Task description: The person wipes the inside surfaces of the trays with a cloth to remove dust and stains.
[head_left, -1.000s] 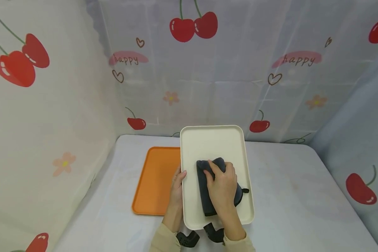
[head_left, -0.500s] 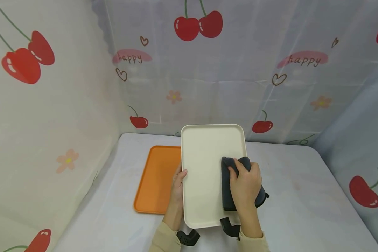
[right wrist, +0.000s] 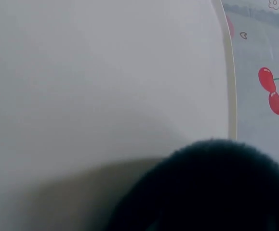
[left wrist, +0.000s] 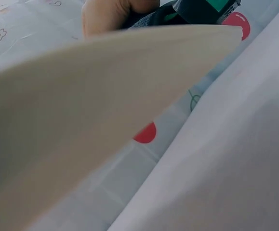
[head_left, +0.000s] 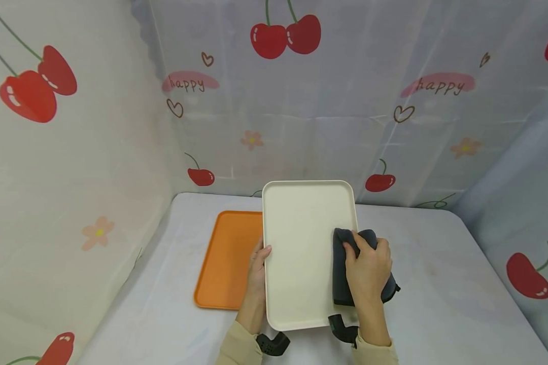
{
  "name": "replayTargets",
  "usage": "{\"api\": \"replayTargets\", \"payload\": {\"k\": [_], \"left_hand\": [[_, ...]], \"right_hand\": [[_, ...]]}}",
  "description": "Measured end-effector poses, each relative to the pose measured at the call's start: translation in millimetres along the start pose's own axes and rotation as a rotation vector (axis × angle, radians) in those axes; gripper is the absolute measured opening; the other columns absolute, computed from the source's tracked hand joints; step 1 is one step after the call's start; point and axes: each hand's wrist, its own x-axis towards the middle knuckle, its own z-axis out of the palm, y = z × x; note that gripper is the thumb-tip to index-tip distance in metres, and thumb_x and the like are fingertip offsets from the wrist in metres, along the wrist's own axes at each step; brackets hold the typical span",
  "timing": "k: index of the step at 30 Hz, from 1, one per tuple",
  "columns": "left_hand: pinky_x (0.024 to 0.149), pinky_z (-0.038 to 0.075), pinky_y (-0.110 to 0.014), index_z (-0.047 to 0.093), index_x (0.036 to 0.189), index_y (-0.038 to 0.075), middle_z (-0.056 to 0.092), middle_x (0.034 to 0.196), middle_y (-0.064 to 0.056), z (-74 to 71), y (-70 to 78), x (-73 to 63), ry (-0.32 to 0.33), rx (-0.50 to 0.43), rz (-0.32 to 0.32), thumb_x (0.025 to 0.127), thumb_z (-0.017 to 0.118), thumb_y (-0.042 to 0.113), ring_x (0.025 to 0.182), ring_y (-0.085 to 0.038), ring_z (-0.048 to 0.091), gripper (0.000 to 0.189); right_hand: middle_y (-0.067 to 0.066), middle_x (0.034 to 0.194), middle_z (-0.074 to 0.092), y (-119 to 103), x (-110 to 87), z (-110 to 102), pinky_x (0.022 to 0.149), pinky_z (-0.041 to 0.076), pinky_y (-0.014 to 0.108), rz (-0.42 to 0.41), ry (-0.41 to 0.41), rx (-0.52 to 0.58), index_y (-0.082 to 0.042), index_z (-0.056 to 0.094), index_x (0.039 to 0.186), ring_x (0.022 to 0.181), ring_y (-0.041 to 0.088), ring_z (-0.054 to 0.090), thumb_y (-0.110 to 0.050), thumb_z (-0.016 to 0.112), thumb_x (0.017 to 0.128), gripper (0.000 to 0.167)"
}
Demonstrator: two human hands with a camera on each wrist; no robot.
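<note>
My left hand (head_left: pixel 258 268) holds a cream rectangular tray (head_left: pixel 303 253) by its left edge, thumb on the rim and the other fingers mostly hidden behind. The tray is raised above the table with its inner face toward me. A folded dark grey cloth (head_left: pixel 341 279) with a small black tab lies against the tray's right side and overhangs that edge. My right hand (head_left: pixel 370 266) grips the bunched cloth from above. Close up in the right wrist view, the cloth (right wrist: pixel 211 192) rests near the tray's rim. A blurred side of the tray (left wrist: pixel 81 106) fills much of the left wrist view.
An orange tray (head_left: pixel 228 258) lies flat on the white-covered table (head_left: pixel 438 284), partly hidden behind the cream tray and left hand. Cherry-print curtains (head_left: pixel 301 101) hang at the back and both sides. Black wrist devices (head_left: pixel 274 344) sit below both hands.
My right hand has slid the cloth from the middle of the cream tray rightward to and past its right edge. The left hand and tray have stayed nearly still.
</note>
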Motion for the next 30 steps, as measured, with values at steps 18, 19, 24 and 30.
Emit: {"api": "replayTargets", "payload": {"k": [18, 19, 24, 30], "left_hand": [[0.091, 0.054, -0.023, 0.035, 0.152, 0.012, 0.067, 0.123, 0.003, 5.7, 6.0, -2.6, -0.053, -0.053, 0.020, 0.103, 0.021, -0.002, 0.108, -0.010, 0.066, 0.053], [0.092, 0.054, -0.024, 0.034, 0.153, 0.011, 0.067, 0.123, 0.003, 6.1, 6.4, -2.6, -0.061, -0.051, 0.023, 0.103, 0.021, -0.002, 0.109, -0.010, 0.066, 0.053], [0.093, 0.053, -0.023, 0.030, 0.154, 0.009, 0.066, 0.125, 0.004, 6.6, 7.8, -2.2, -0.062, -0.036, 0.026, 0.104, 0.021, -0.001, 0.110, -0.009, 0.065, 0.052], [0.093, 0.054, -0.023, 0.043, 0.148, 0.017, 0.066, 0.125, 0.005, 4.7, 8.1, -1.9, -0.065, -0.050, 0.039, 0.104, 0.021, -0.002, 0.111, -0.009, 0.065, 0.054]], "right_hand": [[0.030, 0.095, 0.057, -8, -10.9, 5, 0.066, 0.044, 0.056, 0.009, -0.017, 0.012, -0.003, 0.076, 0.107, 0.087, 0.042, 0.055, -0.009, 0.082, 0.076, 0.032], [0.030, 0.094, 0.057, -9, -12.0, 5, 0.066, 0.044, 0.055, 0.005, -0.017, 0.013, -0.003, 0.076, 0.107, 0.087, 0.042, 0.055, -0.009, 0.082, 0.076, 0.033], [0.030, 0.094, 0.057, -16, -16.2, 8, 0.065, 0.045, 0.056, -0.021, -0.022, 0.027, -0.002, 0.076, 0.106, 0.085, 0.043, 0.056, -0.007, 0.083, 0.074, 0.033], [0.029, 0.094, 0.058, -25, -19.7, 10, 0.068, 0.045, 0.054, -0.035, -0.048, 0.029, -0.003, 0.076, 0.106, 0.085, 0.042, 0.056, -0.009, 0.083, 0.074, 0.033]]}}
